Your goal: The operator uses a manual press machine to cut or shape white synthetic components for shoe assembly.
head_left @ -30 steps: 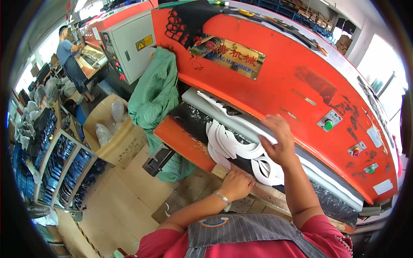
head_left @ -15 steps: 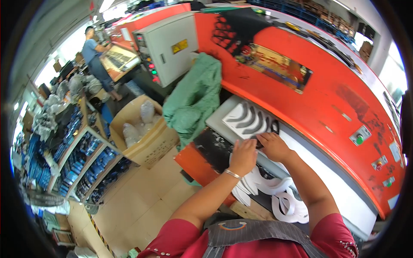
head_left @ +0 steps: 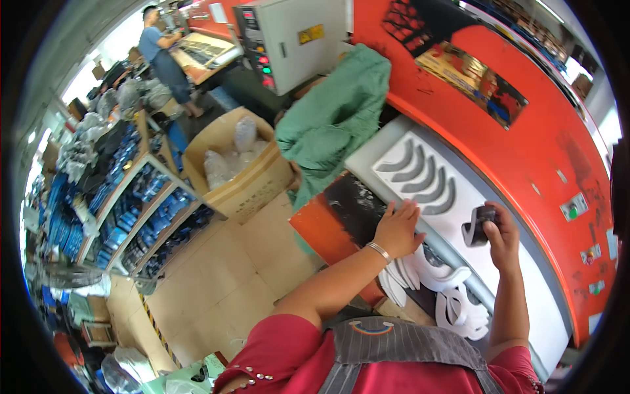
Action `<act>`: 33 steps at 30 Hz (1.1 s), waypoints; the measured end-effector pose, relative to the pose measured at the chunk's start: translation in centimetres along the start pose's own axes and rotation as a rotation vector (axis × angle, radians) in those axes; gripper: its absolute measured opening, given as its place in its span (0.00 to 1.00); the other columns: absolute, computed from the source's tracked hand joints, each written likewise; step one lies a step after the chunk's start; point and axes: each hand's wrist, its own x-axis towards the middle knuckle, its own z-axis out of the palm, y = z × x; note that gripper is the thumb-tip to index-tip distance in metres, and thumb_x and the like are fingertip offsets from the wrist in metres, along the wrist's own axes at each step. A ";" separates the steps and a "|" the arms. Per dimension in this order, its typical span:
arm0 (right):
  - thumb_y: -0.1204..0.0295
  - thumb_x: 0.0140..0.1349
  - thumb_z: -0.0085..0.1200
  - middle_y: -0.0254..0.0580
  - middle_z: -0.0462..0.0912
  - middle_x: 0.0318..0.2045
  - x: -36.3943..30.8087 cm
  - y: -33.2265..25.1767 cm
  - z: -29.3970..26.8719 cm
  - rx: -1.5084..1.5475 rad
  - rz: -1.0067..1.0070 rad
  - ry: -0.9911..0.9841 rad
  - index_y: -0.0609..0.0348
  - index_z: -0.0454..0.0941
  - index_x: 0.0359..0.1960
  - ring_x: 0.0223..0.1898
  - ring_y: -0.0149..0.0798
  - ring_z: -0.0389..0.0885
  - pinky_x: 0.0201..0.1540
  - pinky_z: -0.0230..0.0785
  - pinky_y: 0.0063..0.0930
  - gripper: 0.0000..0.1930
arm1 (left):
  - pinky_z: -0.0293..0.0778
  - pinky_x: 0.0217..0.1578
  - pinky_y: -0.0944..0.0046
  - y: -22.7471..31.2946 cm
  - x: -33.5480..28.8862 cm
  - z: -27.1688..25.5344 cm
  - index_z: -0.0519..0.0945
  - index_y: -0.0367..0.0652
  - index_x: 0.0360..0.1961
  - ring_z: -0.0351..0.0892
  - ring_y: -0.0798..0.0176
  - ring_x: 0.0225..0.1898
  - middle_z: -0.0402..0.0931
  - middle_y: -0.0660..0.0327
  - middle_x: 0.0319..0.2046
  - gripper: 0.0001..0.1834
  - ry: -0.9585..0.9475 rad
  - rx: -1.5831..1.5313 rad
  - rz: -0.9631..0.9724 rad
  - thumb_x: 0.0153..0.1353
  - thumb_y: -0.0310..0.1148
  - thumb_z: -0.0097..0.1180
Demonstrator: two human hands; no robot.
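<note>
In my right hand (head_left: 504,235) is a dark metal cutting die (head_left: 479,226) shaped like a bent band, raised over the white work surface. My fingers and thumb close around its side. A white sheet (head_left: 458,178) lies on the pale press bed (head_left: 369,156), with several grey crescent shapes (head_left: 430,177) in a row across it. My left hand (head_left: 397,231) rests at the sheet's near edge, fingers spread, just below the crescents. Curved white cut pieces (head_left: 400,279) and looped white scraps (head_left: 459,312) are piled nearer to me, beside the bed.
The red press body (head_left: 551,151) stands along the far side, with a green button (head_left: 573,211) on it. A green cloth (head_left: 335,118) drapes at the bed's left end. Further left are a cardboard box (head_left: 252,194), a loaded shelf rack (head_left: 151,213) and a person (head_left: 167,59) at another machine.
My hands, close together over the sheet before, are now apart. The right has moved right with the cutting die lifted, uncovering the crescents. The whole view has shifted.
</note>
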 end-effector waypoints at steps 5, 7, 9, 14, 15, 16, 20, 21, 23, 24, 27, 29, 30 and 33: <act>0.63 0.60 0.60 0.41 0.77 0.42 -8.5 -1.2 -0.2 -0.022 -0.048 0.000 0.63 0.71 0.49 0.44 0.33 0.75 0.50 0.66 0.28 0.21 | 0.52 0.64 0.48 8.1 -2.8 -2.7 0.60 0.35 0.64 0.55 0.42 0.65 0.59 0.44 0.62 0.44 -0.099 -0.924 0.469 0.53 0.49 0.63; 0.58 0.63 0.56 0.45 0.75 0.46 -10.4 -0.5 0.6 -0.278 -0.218 -0.029 0.63 0.72 0.52 0.48 0.38 0.73 0.54 0.63 0.31 0.23 | 0.62 0.59 0.54 9.5 -4.2 -3.8 0.66 0.36 0.59 0.67 0.46 0.57 0.67 0.47 0.55 0.35 -0.311 -1.234 0.333 0.55 0.42 0.64; 0.57 0.67 0.50 0.51 0.72 0.52 -11.9 0.0 1.0 -0.348 -0.306 -0.113 0.62 0.68 0.58 0.53 0.43 0.71 0.57 0.60 0.34 0.25 | 0.70 0.53 0.62 9.7 -5.5 -4.6 0.74 0.38 0.52 0.76 0.59 0.48 0.75 0.55 0.48 0.23 -0.461 -1.256 0.157 0.57 0.32 0.64; 0.69 0.64 0.53 0.47 0.79 0.48 -15.4 0.3 0.5 -0.082 0.040 -0.502 0.58 0.60 0.66 0.44 0.35 0.79 0.46 0.71 0.28 0.28 | 0.67 0.56 0.65 9.3 -7.1 -5.4 0.70 0.38 0.57 0.72 0.69 0.53 0.74 0.60 0.50 0.23 -0.847 -1.669 0.016 0.60 0.26 0.60; 0.69 0.64 0.53 0.47 0.79 0.48 -15.9 0.5 0.3 -0.086 0.120 -0.515 0.58 0.60 0.66 0.44 0.35 0.79 0.46 0.71 0.28 0.28 | 0.67 0.56 0.65 9.4 -7.2 -5.5 0.69 0.38 0.57 0.72 0.69 0.53 0.74 0.60 0.50 0.24 -0.884 -1.588 0.034 0.60 0.26 0.60; 0.71 0.62 0.55 0.46 0.81 0.44 -16.3 0.6 0.4 -0.051 0.123 -0.485 0.59 0.63 0.63 0.40 0.34 0.80 0.42 0.73 0.27 0.27 | 0.67 0.56 0.65 9.5 -7.3 -5.6 0.69 0.38 0.57 0.72 0.69 0.53 0.74 0.61 0.50 0.24 -0.899 -1.518 0.090 0.60 0.26 0.60; 0.72 0.60 0.58 0.45 0.81 0.48 -17.3 1.1 1.7 -0.009 0.383 -0.436 0.63 0.63 0.64 0.50 0.35 0.79 0.54 0.68 0.30 0.30 | 0.69 0.53 0.67 10.1 -8.0 -6.3 0.69 0.38 0.57 0.73 0.71 0.50 0.75 0.61 0.49 0.25 -0.956 -1.412 -0.051 0.59 0.28 0.62; 0.69 0.56 0.64 0.45 0.81 0.46 -17.4 1.2 2.6 -0.054 0.404 -0.379 0.63 0.65 0.61 0.48 0.35 0.80 0.53 0.70 0.29 0.32 | 0.71 0.50 0.68 10.1 -8.2 -6.4 0.68 0.37 0.56 0.74 0.73 0.47 0.77 0.62 0.45 0.27 -0.918 -1.442 -0.048 0.57 0.30 0.65; 0.68 0.54 0.66 0.44 0.81 0.45 -17.3 1.3 3.5 -0.067 0.281 -0.306 0.63 0.66 0.60 0.47 0.35 0.80 0.51 0.71 0.29 0.32 | 0.72 0.48 0.68 10.3 -8.4 -6.7 0.70 0.37 0.55 0.75 0.73 0.45 0.77 0.62 0.43 0.27 -0.868 -1.345 -0.044 0.56 0.31 0.66; 0.68 0.51 0.68 0.44 0.81 0.44 -17.1 1.4 3.7 -0.183 0.292 -0.261 0.63 0.67 0.58 0.46 0.35 0.81 0.49 0.73 0.29 0.33 | 0.72 0.47 0.68 10.3 -8.5 -6.7 0.71 0.36 0.53 0.76 0.73 0.43 0.78 0.63 0.41 0.26 -0.825 -1.249 -0.016 0.56 0.31 0.67; 0.74 0.53 0.63 0.45 0.83 0.38 -15.8 1.9 3.6 -0.161 0.164 -0.252 0.60 0.69 0.55 0.40 0.37 0.84 0.43 0.74 0.28 0.27 | 0.74 0.43 0.69 10.2 -8.6 -6.7 0.75 0.36 0.48 0.77 0.74 0.40 0.79 0.63 0.38 0.22 -0.590 -1.267 0.034 0.54 0.32 0.68; 0.74 0.62 0.55 0.41 0.79 0.49 -14.8 2.2 3.4 0.249 0.223 -0.382 0.63 0.67 0.59 0.51 0.31 0.75 0.53 0.68 0.26 0.23 | 0.74 0.41 0.69 9.9 -8.6 -6.6 0.77 0.36 0.45 0.77 0.73 0.38 0.80 0.62 0.37 0.20 -0.525 -1.332 -0.088 0.54 0.34 0.68; 0.69 0.68 0.48 0.41 0.73 0.57 -14.4 2.3 3.4 0.497 0.273 -0.407 0.65 0.65 0.61 0.57 0.31 0.69 0.59 0.62 0.27 0.22 | 0.74 0.39 0.70 9.8 -8.7 -6.5 0.78 0.36 0.43 0.77 0.73 0.37 0.81 0.62 0.36 0.19 -0.415 -1.380 -0.210 0.55 0.35 0.68; 0.58 0.69 0.44 0.52 0.71 0.57 -13.7 2.7 5.8 0.346 0.240 -0.267 0.68 0.56 0.65 0.59 0.39 0.69 0.60 0.61 0.31 0.31 | 0.73 0.34 0.73 9.3 -8.6 -5.6 0.74 0.35 0.44 0.76 0.74 0.33 0.79 0.65 0.34 0.17 -0.171 -1.481 -0.268 0.58 0.31 0.64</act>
